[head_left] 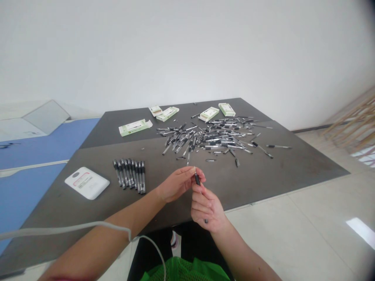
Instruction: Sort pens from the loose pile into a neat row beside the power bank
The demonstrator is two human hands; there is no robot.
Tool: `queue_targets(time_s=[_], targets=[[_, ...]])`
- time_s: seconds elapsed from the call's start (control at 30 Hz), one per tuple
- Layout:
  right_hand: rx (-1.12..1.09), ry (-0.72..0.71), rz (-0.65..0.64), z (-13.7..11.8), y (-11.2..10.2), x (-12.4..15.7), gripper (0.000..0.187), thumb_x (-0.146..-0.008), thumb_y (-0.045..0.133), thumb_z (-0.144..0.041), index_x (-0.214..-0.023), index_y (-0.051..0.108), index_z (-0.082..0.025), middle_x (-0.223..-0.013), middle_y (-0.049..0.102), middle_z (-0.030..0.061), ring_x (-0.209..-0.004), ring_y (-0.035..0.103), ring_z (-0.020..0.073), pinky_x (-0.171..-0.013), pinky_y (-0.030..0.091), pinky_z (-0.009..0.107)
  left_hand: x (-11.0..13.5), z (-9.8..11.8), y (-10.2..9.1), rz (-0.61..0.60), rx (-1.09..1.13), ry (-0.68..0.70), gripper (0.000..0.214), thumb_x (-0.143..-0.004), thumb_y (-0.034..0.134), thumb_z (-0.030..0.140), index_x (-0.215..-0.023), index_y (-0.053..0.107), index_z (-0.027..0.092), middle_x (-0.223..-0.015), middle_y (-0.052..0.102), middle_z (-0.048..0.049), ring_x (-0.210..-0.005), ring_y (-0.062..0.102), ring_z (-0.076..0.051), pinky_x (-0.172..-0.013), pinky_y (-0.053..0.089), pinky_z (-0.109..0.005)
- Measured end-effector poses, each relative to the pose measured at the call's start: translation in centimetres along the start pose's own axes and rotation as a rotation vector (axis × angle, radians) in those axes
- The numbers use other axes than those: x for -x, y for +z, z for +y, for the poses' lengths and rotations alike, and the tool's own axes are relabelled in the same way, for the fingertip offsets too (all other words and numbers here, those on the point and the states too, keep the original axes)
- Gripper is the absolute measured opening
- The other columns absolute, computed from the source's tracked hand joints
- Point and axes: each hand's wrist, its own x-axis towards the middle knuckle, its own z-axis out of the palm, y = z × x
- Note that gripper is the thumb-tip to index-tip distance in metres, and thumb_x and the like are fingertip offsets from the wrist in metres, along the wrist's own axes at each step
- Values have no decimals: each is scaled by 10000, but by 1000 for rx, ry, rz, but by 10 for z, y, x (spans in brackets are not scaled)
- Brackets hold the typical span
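Note:
My left hand (pixel 177 183) and my right hand (pixel 206 207) meet just above the near edge of the dark table (pixel 263 175). Both are closed on one black pen (pixel 197 179). The left fingertips pinch its upper tip, and the right fist wraps its lower barrel, with the end showing below the palm. A tidy row of assembled black pens (pixel 130 175) lies to the left of my hands. A big loose pile of pens and pen parts (pixel 211 136) is spread further back.
Several pale green pen boxes (pixel 134 127) lie along the table's far side. A white flat device (pixel 87 182) rests at the left. A grey cable (pixel 73 227) crosses my left arm. A blue surface (pixel 35 156) adjoins on the left; tiled floor lies to the right.

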Motion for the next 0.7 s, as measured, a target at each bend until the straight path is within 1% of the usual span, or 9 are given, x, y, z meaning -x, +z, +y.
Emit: queue_targets(time_s=[0.1, 0.2, 0.27, 0.33, 0.4, 0.5, 0.53, 0.6, 0.7], targets=[[25, -12, -11, 2, 2, -2, 159, -896, 493, -297, -782, 494, -186, -417, 298, -136, -282, 88, 20, -295, 180, 120, 1, 1, 2, 4, -6, -7, 231, -841, 573, 322, -877, 674, 118, -872, 650, -76, -833, 610, -153, -765, 459, -252], [196, -103, 85, 4, 6, -4, 178, -911, 477, -307, -819, 532, -164, -443, 358, -116, -298, 131, 21, -317, 205, 139, 1, 2, 2, 35, -52, 18, 351, -858, 525, 398, -981, 672, 105, -924, 661, -108, -896, 600, -183, -804, 452, -280], [326, -197, 173, 5, 9, -5, 203, -923, 460, -310, -833, 548, -151, -448, 387, -104, -306, 152, 22, -329, 213, 146, 1, 3, 0, 98, -124, 49, 333, -834, 562, 405, -929, 681, 109, -876, 663, -90, -854, 594, -168, -795, 443, -268], [396, -245, 230, 5, 10, -5, 212, -922, 467, -320, -826, 549, -150, -443, 393, -102, -307, 162, 23, -336, 220, 148, 0, 4, -1, 162, -202, 71, 242, -788, 635, 352, -817, 681, 116, -788, 650, -52, -760, 578, -134, -757, 435, -243], [364, -187, 216, 5, 10, -4, 207, -903, 499, -343, -813, 536, -160, -434, 367, -113, -302, 146, 24, -329, 215, 149, 1, 5, -2, 173, -221, 68, 200, -769, 662, 317, -770, 677, 118, -755, 640, -34, -720, 566, -115, -739, 429, -231], [195, -22, 123, 5, 8, -1, 209, -875, 533, -368, -775, 487, -191, -420, 289, -136, -289, 79, 27, -306, 187, 144, 3, 4, -1, 115, -138, 54, 208, -787, 642, 322, -791, 684, 119, -777, 642, -37, -738, 576, -115, -780, 430, -246], [148, 10, 100, 6, 7, 0, 217, -874, 532, -371, -759, 465, -199, -415, 266, -141, -286, 57, 29, -300, 177, 140, 3, 3, -1, 94, -107, 49, 208, -794, 636, 323, -796, 683, 121, -781, 640, -37, -741, 579, -115, -802, 430, -255], [102, 30, 84, 7, 6, 2, 240, -880, 518, -380, -737, 429, -209, -407, 238, -144, -281, 29, 32, -293, 159, 134, 5, 1, 1, 62, -70, 39, 208, -805, 624, 324, -796, 679, 124, -779, 637, -35, -733, 583, -114, -835, 430, -271], [127, 32, 95, 6, 7, 3, 264, -879, 516, -405, -731, 417, -211, -408, 229, -143, -283, 28, 36, -294, 163, 137, 5, 0, 0, 30, -103, 32, 247, -818, 601, 358, -827, 684, 125, -819, 657, -59, -765, 600, -133, -844, 436, -289]])
